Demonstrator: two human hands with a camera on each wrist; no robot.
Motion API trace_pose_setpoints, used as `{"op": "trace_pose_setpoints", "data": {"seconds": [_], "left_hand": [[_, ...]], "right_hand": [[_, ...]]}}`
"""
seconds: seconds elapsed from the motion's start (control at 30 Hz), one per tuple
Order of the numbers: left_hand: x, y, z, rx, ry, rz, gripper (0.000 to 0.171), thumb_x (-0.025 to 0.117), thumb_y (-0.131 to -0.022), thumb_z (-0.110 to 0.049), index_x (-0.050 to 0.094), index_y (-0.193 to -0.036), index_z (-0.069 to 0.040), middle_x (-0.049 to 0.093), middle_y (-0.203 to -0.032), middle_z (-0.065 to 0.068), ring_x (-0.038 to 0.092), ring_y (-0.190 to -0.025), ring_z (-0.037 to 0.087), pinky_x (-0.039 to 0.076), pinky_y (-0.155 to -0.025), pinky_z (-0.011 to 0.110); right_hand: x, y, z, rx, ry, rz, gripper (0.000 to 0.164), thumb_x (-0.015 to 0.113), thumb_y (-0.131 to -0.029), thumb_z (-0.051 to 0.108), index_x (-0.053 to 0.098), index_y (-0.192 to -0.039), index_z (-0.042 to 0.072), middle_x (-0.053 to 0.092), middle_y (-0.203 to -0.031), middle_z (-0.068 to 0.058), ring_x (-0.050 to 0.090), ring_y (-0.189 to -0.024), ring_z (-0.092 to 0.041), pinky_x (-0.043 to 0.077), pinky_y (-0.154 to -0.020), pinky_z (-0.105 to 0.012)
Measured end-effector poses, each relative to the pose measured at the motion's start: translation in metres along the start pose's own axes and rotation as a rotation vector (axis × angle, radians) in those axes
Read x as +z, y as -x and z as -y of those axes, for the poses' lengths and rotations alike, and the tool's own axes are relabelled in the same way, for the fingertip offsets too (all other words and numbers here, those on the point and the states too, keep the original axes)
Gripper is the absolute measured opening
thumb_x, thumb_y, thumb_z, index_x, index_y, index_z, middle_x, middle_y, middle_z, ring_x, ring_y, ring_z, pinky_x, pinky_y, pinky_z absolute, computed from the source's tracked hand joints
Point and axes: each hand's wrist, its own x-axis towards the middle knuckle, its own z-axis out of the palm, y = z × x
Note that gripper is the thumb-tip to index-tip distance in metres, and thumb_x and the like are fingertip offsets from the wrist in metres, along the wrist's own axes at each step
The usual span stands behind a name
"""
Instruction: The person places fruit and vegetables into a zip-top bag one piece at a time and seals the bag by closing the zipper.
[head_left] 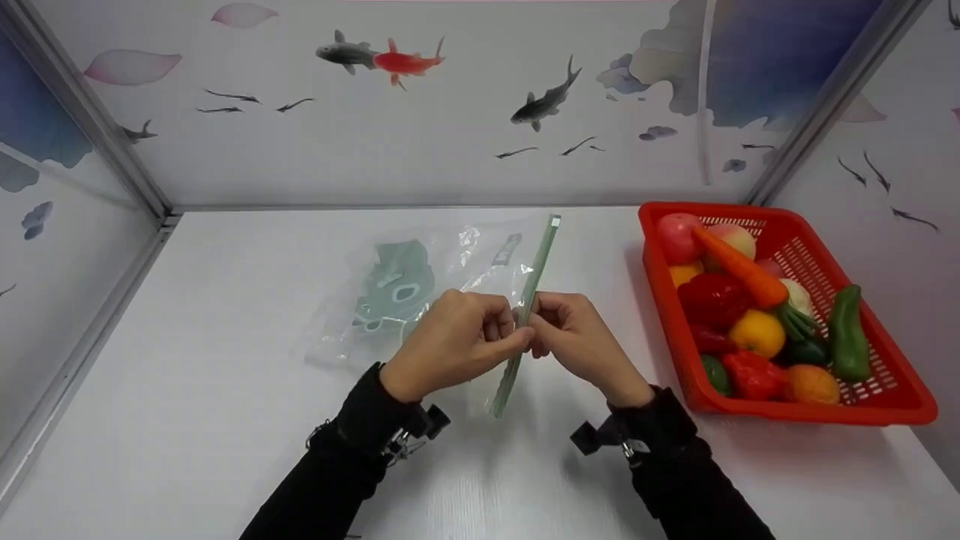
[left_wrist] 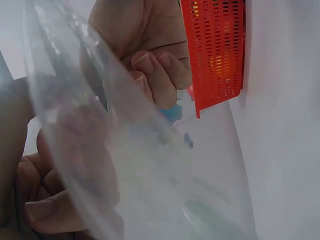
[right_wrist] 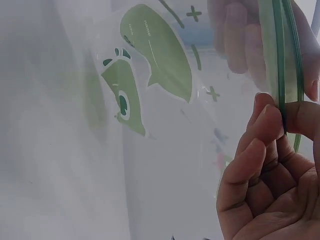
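A clear zip bag (head_left: 480, 259) with green printed pictures is stretched out over the white table, its green zip edge (head_left: 538, 262) slanting upright on the right side. My left hand (head_left: 454, 337) pinches this edge near its middle, thumb in front. Right beside it, my right hand (head_left: 581, 341) grips the same edge between thumb and curled fingers. In the right wrist view two green zip strips (right_wrist: 280, 55) run down into the right fingers (right_wrist: 245, 167), with a slim gap between the strips. Bag film (left_wrist: 145, 165) covers part of both hands in the left wrist view.
To the right stands a red plastic basket (head_left: 806, 412) holding a carrot (head_left: 739, 266), a long green pepper (head_left: 848, 337), an orange (head_left: 814, 385) and several other fruits and vegetables. White panels with painted fish (head_left: 544, 101) border the table (head_left: 225, 360) at the back and sides.
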Motion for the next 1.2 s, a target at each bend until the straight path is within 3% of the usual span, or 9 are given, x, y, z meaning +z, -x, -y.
{"op": "trace_pose_setpoints", "data": {"seconds": [0.13,0.23,0.5,0.67,0.83,1.03,1.2], "left_hand": [[-0.003,0.001,0.0,0.009,-0.054,-0.009,0.023,0.07,-0.089,-0.016,0.065,-0.067,-0.013,0.06,-0.059,-0.005,0.043,-0.053,-0.002,0.033,-0.052,0.017],[-0.008,0.001,0.001,-0.009,-0.077,-0.066,0.023,0.066,-0.085,-0.011,0.061,-0.063,-0.013,0.054,-0.056,-0.008,0.041,-0.052,-0.001,0.032,-0.051,0.018],[-0.048,0.009,0.009,-0.1,-0.132,-0.298,0.021,0.064,-0.081,-0.008,0.061,-0.061,-0.012,0.047,-0.056,-0.008,0.038,-0.053,0.005,0.031,-0.052,0.021],[-0.072,0.019,0.007,-0.184,-0.196,-0.439,0.023,0.065,-0.08,-0.005,0.06,-0.058,-0.011,0.046,-0.052,-0.006,0.039,-0.049,0.009,0.029,-0.05,0.024],[-0.069,0.02,-0.001,-0.161,-0.194,-0.367,0.023,0.062,-0.078,-0.007,0.057,-0.057,-0.014,0.042,-0.053,-0.009,0.036,-0.051,0.007,0.027,-0.051,0.024],[-0.055,0.017,-0.009,-0.079,-0.172,-0.3,0.023,0.063,-0.077,-0.005,0.058,-0.057,-0.015,0.045,-0.054,-0.011,0.04,-0.053,0.005,0.032,-0.052,0.023],[-0.052,0.017,-0.014,-0.032,-0.202,-0.275,0.021,0.064,-0.076,-0.006,0.06,-0.058,-0.015,0.048,-0.053,-0.01,0.042,-0.052,0.005,0.034,-0.052,0.023]], "right_hand": [[0.0,0.0,0.0,-0.023,0.022,0.022,0.02,0.06,-0.105,0.01,0.07,-0.089,0.001,0.066,-0.072,-0.009,0.058,-0.061,-0.013,0.056,-0.062,-0.025],[-0.002,0.0,-0.002,-0.029,0.035,0.024,0.026,0.064,-0.105,0.014,0.067,-0.084,0.001,0.067,-0.071,-0.014,0.059,-0.061,-0.013,0.057,-0.061,-0.025],[-0.013,0.003,-0.006,0.097,0.134,-0.05,0.027,0.065,-0.103,0.015,0.069,-0.079,0.002,0.064,-0.063,-0.002,0.055,-0.055,-0.012,0.049,-0.054,-0.022],[-0.019,0.007,-0.003,0.193,0.214,-0.105,0.026,0.062,-0.099,0.014,0.071,-0.078,0.002,0.061,-0.06,-0.001,0.056,-0.054,-0.015,0.047,-0.052,-0.024],[-0.02,0.012,0.006,0.205,0.251,-0.08,0.026,0.062,-0.099,0.016,0.072,-0.078,0.004,0.062,-0.061,-0.002,0.058,-0.057,-0.019,0.049,-0.053,-0.025],[-0.019,0.02,0.016,0.127,0.303,-0.036,0.031,0.068,-0.105,0.03,0.071,-0.08,0.011,0.066,-0.067,-0.004,0.059,-0.061,-0.017,0.047,-0.055,-0.025],[-0.029,0.034,0.025,0.078,0.419,-0.051,0.027,0.07,-0.104,0.038,0.071,-0.088,0.015,0.067,-0.071,0.0,0.06,-0.066,-0.016,0.048,-0.058,-0.025]]}}
